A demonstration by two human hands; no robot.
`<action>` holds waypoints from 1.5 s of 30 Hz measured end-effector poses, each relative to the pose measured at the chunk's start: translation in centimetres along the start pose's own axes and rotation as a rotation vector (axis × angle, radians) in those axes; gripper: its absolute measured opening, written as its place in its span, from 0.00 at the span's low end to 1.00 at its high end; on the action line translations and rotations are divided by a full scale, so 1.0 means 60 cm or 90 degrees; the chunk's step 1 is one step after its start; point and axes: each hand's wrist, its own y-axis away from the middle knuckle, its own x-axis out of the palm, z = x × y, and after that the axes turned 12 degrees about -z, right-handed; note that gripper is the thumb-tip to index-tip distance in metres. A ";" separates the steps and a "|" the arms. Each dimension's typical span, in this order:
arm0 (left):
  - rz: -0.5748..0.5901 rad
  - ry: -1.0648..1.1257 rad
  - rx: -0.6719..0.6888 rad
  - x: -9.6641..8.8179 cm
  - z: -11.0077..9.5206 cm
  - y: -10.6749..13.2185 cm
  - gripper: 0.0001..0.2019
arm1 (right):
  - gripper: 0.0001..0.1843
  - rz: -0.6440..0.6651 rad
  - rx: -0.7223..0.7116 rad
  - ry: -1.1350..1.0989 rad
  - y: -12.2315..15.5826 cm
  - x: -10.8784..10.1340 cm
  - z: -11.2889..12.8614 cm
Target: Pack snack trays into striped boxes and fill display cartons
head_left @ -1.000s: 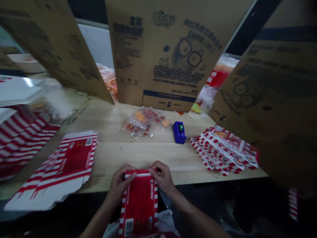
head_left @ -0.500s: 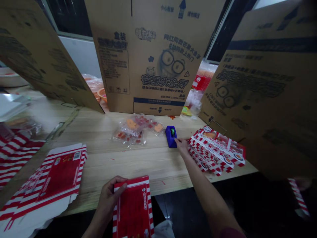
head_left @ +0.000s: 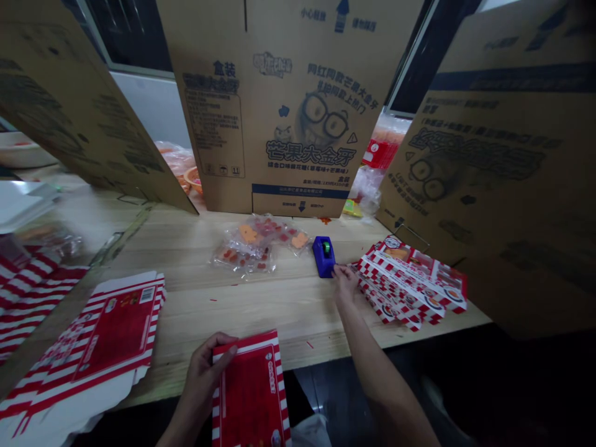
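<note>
My left hand grips the upper left edge of a red-and-white striped folded carton at the near table edge. The carton's lower end runs out of view. My right hand reaches across the wooden table, its fingertips at the base of a blue tape dispenser with a green core. Nothing shows in that hand. Beside it on the right lies a stack of flat red-and-white printed carton blanks.
Clear bags of orange and red sweets lie beyond the dispenser. Tall cardboard box panels stand along the table's far side and right. More striped blanks lie at the left. The table's near edge drops to a dark floor.
A second ago both hands held the carton's top edge. My right hand has since moved forward to the tape dispenser, while my left hand keeps the carton. The view has also levelled.
</note>
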 end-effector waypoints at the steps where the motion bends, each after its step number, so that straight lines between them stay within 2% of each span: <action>1: 0.004 0.001 -0.006 0.000 0.001 -0.001 0.17 | 0.21 -0.009 0.002 -0.009 0.012 -0.008 -0.007; 5: 0.023 0.002 -0.006 0.001 0.005 -0.004 0.15 | 0.19 -0.016 0.024 -0.013 0.035 -0.024 -0.022; 10: 0.039 0.012 0.026 0.006 0.006 0.001 0.13 | 0.17 0.014 0.058 0.003 0.031 -0.027 -0.010; 12: 0.047 0.027 0.030 0.007 0.006 0.004 0.12 | 0.17 0.065 0.077 -0.004 0.041 -0.031 0.007; 15: 0.059 0.042 0.026 0.008 0.005 0.007 0.11 | 0.17 0.209 0.115 -0.025 0.075 -0.031 0.059; 16: 0.064 0.046 0.026 0.010 0.004 0.009 0.11 | 0.17 0.287 0.126 -0.028 0.090 -0.028 0.084; 18: 0.079 0.055 0.028 0.014 0.002 0.011 0.11 | 0.16 0.523 0.119 -0.022 0.123 -0.011 0.141; 20: 0.099 0.059 0.033 0.019 -0.001 0.012 0.11 | 0.15 0.902 0.036 0.008 0.158 0.018 0.198; 22: 0.118 0.052 0.043 0.023 -0.003 0.013 0.11 | 0.15 1.212 -0.089 0.049 0.191 0.051 0.244; 24: 0.124 0.046 0.061 0.025 -0.003 0.013 0.11 | 0.16 1.399 -0.197 0.105 0.221 0.081 0.271; 25: 0.125 0.047 0.066 0.024 -0.003 0.013 0.11 | 0.16 1.451 -0.247 0.145 0.234 0.092 0.279; 27: 0.125 0.057 0.065 0.022 0.000 0.012 0.10 | 0.17 1.470 -0.372 0.238 0.254 0.104 0.286; 30: 0.110 0.061 0.055 0.018 0.003 0.012 0.11 | 0.19 1.351 -0.569 0.378 0.270 0.102 0.293; 32: 0.107 0.055 0.049 0.016 0.002 0.012 0.11 | 0.21 1.268 -0.637 0.433 0.274 0.095 0.298; 34: 0.111 0.049 0.040 0.014 -0.001 0.013 0.12 | 0.22 1.229 -0.634 0.443 0.273 0.090 0.298; 35: 0.113 0.047 0.038 0.013 -0.004 0.014 0.12 | 0.23 1.230 -0.594 0.433 0.271 0.089 0.294; 37: 0.116 0.040 0.056 0.012 -0.011 0.017 0.12 | 0.23 1.280 -0.411 0.402 0.265 0.090 0.278; 41: 0.147 0.001 0.153 0.011 -0.027 0.027 0.09 | 0.25 1.449 0.185 0.277 0.259 0.081 0.215; 43: 0.150 -0.017 0.180 0.012 -0.029 0.034 0.08 | 0.27 1.435 0.423 0.207 0.265 0.067 0.182; 45: 0.151 -0.021 0.172 0.013 -0.028 0.041 0.08 | 0.28 1.358 0.552 0.158 0.273 0.051 0.160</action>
